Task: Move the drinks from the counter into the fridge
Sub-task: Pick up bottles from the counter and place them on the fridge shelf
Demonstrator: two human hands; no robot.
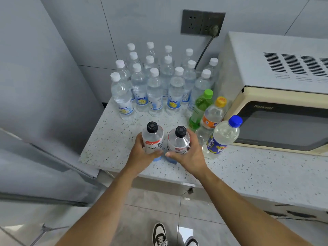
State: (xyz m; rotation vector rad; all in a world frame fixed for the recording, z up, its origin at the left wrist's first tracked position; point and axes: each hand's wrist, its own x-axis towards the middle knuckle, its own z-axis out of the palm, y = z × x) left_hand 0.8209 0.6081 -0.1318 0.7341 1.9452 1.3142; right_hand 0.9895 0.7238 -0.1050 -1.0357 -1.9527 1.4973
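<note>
Two clear bottles with black caps stand near the front of the speckled counter [110, 144]. My left hand [140, 153] is wrapped around the left black-capped bottle [153, 137]. My right hand [188, 153] grips the right black-capped bottle [179, 141]. Behind them stand several white-capped water bottles [156, 89] with blue and yellow labels. To the right stand a green bottle [200, 109], an orange-labelled bottle with a yellow cap [213, 116] and a Pepsi bottle with a blue cap [222, 137]. The grey fridge [35, 103] fills the left side, its door shut.
A cream National microwave [276, 107] sits on the counter at the right, close to the coloured bottles. Its cord runs to a dark wall socket [202, 23]. Tiled floor and my shoes [174, 236] show below the counter edge.
</note>
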